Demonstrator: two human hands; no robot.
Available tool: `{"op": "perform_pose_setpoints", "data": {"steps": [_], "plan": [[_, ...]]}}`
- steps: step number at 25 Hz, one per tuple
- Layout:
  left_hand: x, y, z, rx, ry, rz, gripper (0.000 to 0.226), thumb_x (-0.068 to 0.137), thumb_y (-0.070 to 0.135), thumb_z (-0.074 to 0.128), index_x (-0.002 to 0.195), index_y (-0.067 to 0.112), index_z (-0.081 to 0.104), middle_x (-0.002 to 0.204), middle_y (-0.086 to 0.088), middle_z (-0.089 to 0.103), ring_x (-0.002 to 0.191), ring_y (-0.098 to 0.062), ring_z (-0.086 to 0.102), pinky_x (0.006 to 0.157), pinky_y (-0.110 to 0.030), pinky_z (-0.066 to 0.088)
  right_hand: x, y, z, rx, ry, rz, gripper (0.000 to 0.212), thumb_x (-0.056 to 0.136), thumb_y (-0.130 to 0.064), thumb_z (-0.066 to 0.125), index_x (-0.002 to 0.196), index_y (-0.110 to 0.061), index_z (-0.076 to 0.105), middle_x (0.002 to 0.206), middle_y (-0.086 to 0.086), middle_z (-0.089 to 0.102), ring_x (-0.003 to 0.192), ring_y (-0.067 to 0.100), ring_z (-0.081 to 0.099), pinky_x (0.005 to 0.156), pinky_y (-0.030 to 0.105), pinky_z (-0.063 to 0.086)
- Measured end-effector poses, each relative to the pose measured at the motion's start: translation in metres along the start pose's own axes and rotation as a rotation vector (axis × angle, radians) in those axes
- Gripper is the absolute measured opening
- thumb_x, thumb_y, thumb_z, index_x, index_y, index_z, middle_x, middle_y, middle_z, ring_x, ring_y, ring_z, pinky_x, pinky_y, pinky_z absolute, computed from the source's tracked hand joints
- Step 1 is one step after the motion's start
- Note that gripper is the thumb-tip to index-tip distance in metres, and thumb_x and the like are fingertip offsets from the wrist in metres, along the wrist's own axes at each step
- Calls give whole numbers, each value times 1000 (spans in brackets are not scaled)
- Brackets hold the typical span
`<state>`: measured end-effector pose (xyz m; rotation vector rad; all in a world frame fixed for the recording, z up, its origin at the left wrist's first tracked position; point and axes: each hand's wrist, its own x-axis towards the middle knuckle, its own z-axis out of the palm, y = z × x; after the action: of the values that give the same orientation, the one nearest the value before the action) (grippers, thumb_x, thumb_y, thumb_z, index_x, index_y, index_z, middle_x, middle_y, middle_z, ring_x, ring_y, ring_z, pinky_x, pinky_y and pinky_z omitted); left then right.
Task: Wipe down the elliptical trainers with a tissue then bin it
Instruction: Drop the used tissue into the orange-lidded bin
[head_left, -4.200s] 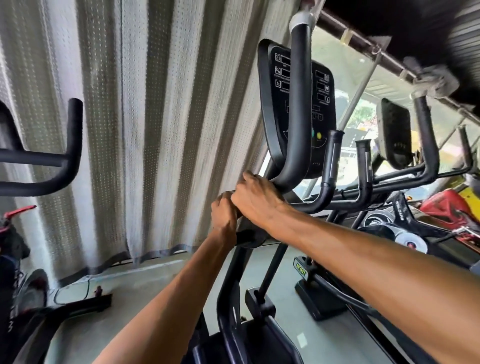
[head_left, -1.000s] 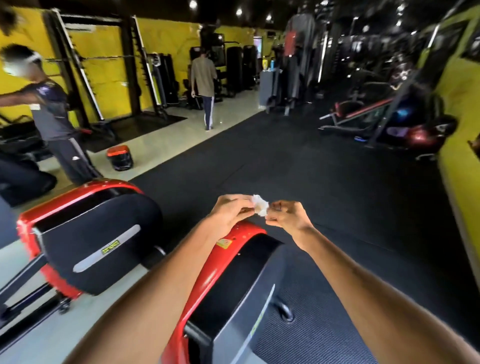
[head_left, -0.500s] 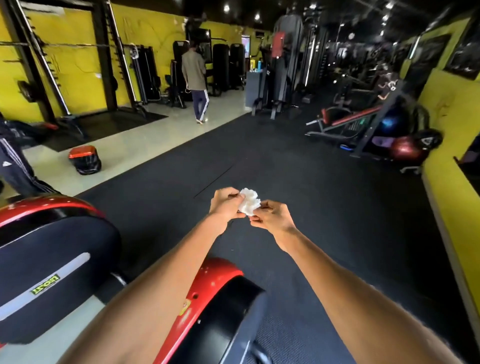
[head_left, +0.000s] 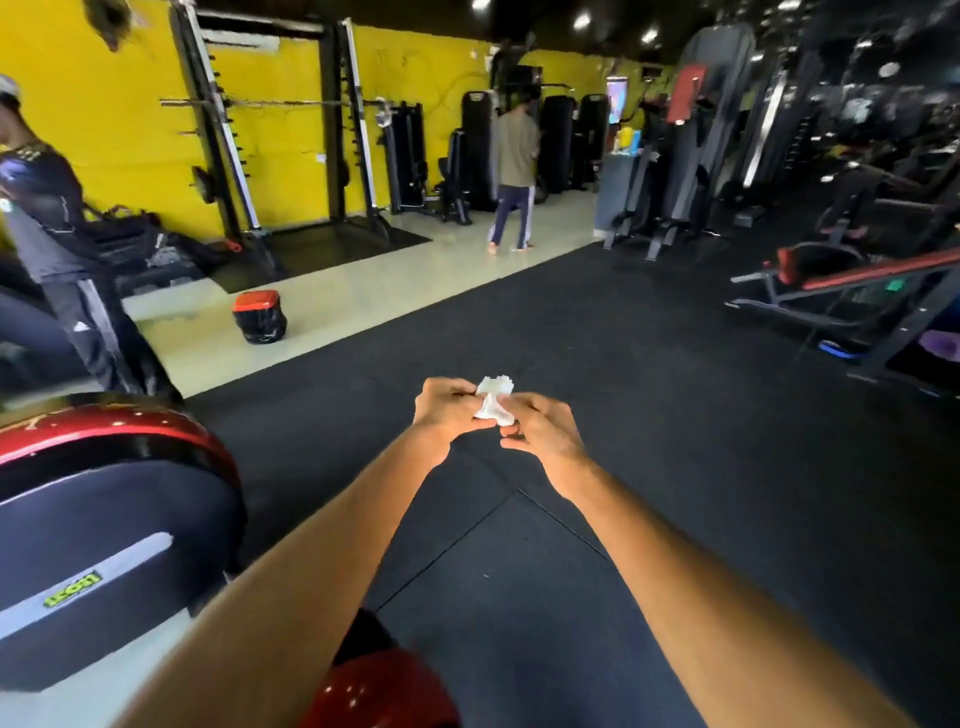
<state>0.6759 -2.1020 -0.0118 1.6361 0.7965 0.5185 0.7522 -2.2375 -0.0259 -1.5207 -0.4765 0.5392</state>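
Note:
A crumpled white tissue is pinched between my two hands, held out in front of me above the black rubber floor. My left hand grips its left side and my right hand pinches its right side. A small bin with a red lid and a black liner stands on the pale floor strip, ahead and to the left. The red-and-black rear housing of an elliptical trainer fills the lower left, and a second red housing shows under my left forearm.
A person in dark clothes stands at the far left beside the trainers. Another person walks away near the yellow back wall. A squat rack stands at the back, weight machines and a red bench on the right.
I have turned from the elliptical handlebar to face the gym floor. Over the last second the view swung left, the bin came nearer, and both hands kept working the tissue.

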Motion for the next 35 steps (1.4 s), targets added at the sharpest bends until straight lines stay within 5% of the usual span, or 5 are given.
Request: {"op": "perform_pose_setpoints", "data": {"steps": [7,13,17,22,35], "plan": [[110,61,42,-270,-13,-122,19,91,13,79,98,-4,76,103,-18,78,98,-28,77,91,-36,62,188,-31,-21,-72,-154,-30,29,94,-32,71,82,-6,72,69,8,73,58,14,67,62,33,63],[230,57,11,-318,269,-160,14,92,-7,70,106,-6,68,107,-23,74,88,-29,78,72,-34,66,319,-37,40,-43,-338,-47,18,92,-24,74,96,-8,68,76,3,74,61,14,69,62,32,61],[342,43,-35,-310,324,-156,20,93,-11,66,111,-5,66,110,-24,72,88,-29,77,67,-31,65,431,-37,114,-59,-477,-63,4,92,-14,74,93,-17,71,87,3,75,70,10,72,60,24,58],[487,48,-108,-312,348,-155,27,90,2,75,113,-10,68,104,-19,76,85,-23,77,70,-29,64,575,-53,212,-75,-514,-30,6,90,-11,75,89,-12,69,97,12,75,85,24,75,72,36,63],[912,15,-308,-343,514,-255,5,95,-1,68,92,2,68,93,-17,73,70,-20,73,61,-27,64,974,-32,513,-78,-573,7,8,89,-12,77,87,-15,70,81,6,74,67,16,69,70,34,62]]}}
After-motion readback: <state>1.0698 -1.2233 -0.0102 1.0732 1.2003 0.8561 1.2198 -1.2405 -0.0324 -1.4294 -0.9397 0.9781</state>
